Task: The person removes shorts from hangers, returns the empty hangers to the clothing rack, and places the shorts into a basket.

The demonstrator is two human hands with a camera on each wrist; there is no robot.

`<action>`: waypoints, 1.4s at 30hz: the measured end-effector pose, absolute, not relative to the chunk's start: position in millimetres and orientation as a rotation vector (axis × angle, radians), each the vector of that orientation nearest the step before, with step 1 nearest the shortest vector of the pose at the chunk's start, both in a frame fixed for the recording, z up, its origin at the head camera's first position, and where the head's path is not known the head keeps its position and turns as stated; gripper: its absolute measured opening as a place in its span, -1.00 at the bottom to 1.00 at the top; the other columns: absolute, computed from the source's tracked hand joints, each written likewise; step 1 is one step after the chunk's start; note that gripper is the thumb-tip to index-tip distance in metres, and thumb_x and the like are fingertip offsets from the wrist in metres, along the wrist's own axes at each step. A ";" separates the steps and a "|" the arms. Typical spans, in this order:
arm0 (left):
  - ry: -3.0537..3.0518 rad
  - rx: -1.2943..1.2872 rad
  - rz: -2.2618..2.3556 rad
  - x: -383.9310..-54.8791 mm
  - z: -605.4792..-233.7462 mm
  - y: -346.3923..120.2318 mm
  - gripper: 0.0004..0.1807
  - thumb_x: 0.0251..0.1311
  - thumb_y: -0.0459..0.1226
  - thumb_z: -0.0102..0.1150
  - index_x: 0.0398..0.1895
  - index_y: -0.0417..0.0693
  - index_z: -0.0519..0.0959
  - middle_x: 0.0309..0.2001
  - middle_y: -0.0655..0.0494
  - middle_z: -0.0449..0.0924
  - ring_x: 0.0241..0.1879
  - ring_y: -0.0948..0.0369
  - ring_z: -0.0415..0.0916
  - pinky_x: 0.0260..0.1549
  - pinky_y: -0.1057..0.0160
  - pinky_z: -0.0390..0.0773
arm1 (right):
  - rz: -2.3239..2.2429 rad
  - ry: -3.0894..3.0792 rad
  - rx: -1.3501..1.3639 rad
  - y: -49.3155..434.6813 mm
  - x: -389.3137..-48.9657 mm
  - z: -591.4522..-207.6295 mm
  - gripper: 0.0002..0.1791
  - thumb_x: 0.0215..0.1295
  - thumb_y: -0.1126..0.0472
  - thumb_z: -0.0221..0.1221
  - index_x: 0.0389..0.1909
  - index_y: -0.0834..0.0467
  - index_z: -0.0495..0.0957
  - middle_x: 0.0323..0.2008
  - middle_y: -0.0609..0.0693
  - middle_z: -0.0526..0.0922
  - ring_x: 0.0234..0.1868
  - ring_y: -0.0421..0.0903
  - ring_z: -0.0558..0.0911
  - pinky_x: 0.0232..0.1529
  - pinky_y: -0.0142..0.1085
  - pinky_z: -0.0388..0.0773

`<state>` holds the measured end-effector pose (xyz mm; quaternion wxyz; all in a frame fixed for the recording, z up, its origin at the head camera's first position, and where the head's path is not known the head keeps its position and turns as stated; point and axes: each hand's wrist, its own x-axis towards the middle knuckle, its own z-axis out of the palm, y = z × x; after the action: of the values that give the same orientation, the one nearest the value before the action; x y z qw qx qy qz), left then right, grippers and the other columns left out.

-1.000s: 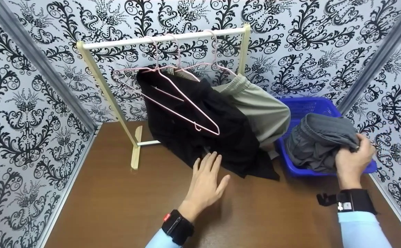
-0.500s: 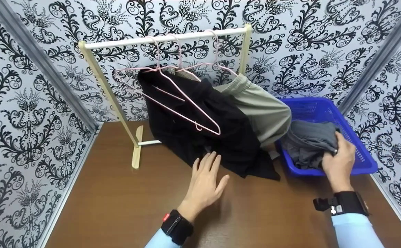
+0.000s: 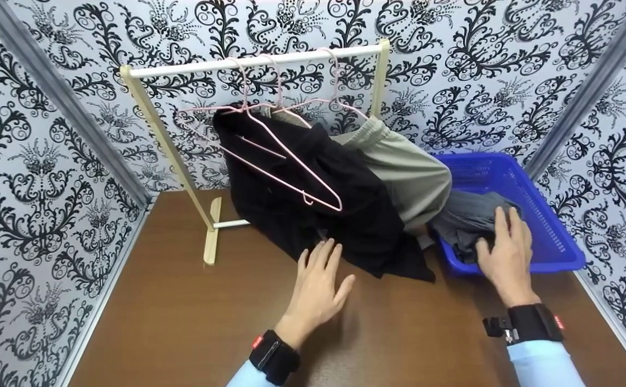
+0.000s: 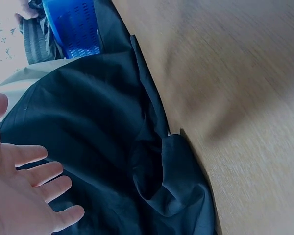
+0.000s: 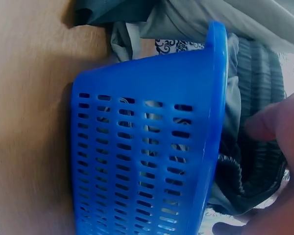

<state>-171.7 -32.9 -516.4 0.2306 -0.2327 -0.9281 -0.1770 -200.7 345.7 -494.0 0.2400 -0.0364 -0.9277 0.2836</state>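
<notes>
A dark grey garment with an elastic waistband (image 3: 466, 215) lies bunched in the left part of the blue basket (image 3: 552, 242). Over its near right side is my right hand (image 3: 506, 263), fingers extended and thumb spread away. The right wrist view has the waistband (image 5: 259, 73) upright beyond the basket's rim (image 5: 215, 98), with thumb and fingers wide apart around it. My left hand (image 3: 315, 287) is spread flat at the lower edge of a black garment (image 3: 367, 215); the left wrist view puts its straight fingers in front of the black cloth (image 4: 88, 107), contact unclear.
A small rack (image 3: 194, 66) of white bars and wooden posts stands at the back. Pink hangers (image 3: 313, 174) hang from it with the black garment and beige elastic-waist trousers (image 3: 407, 166), which overhang the basket's left side. Brown tabletop (image 3: 173, 312) lies in front.
My right hand has carried the grey garment left and down into the basket, and its fingers have loosened from the waistband. The left hand stays nearly still.
</notes>
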 end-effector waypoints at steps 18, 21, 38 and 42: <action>-2.553 -0.621 -0.506 -167.8 -525.1 -42.0 -0.31 0.47 0.09 0.02 0.45 -0.20 0.41 0.46 -0.16 0.37 0.46 -0.09 0.30 0.40 -0.27 0.23 | 0.571 -3.051 -0.165 342.3 -203.4 -504.7 -0.07 0.63 -0.30 -0.50 0.44 0.46 0.26 0.49 0.52 0.11 0.48 0.58 -0.02 0.25 0.62 -0.13; -2.556 -0.617 -0.494 -166.8 -527.5 -44.9 -0.32 0.45 0.08 0.05 0.44 -0.20 0.43 0.44 -0.16 0.39 0.45 -0.10 0.31 0.39 -0.27 0.22 | 0.537 -3.107 -0.165 343.1 -203.8 -503.7 -0.05 0.61 -0.31 -0.56 0.42 0.43 0.31 0.47 0.50 0.18 0.45 0.57 0.07 0.24 0.62 -0.11; -2.585 -0.575 -0.506 -163.3 -531.5 -72.1 -0.32 0.46 0.05 0.05 0.43 -0.25 0.42 0.42 -0.22 0.41 0.41 -0.16 0.35 0.37 -0.29 0.26 | 0.545 -2.982 -0.188 336.9 -201.4 -509.8 -0.36 0.62 -0.07 -0.20 0.25 0.40 0.51 0.35 0.43 0.42 0.33 0.52 0.30 0.18 0.56 0.05; -2.617 -0.562 -0.484 -163.5 -528.5 -80.1 -0.33 0.46 0.01 0.07 0.44 -0.26 0.41 0.41 -0.23 0.41 0.40 -0.15 0.35 0.36 -0.25 0.30 | 0.596 -2.715 -0.185 332.9 -194.6 -516.4 -0.56 0.50 0.14 0.03 0.05 0.46 0.60 0.16 0.45 0.55 0.16 0.56 0.42 0.14 0.47 0.19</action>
<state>-163.5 -80.1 -528.5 0.2094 -0.2020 -0.9408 -0.1740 -194.6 332.9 -516.4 0.1768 -0.0654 -0.9593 0.2105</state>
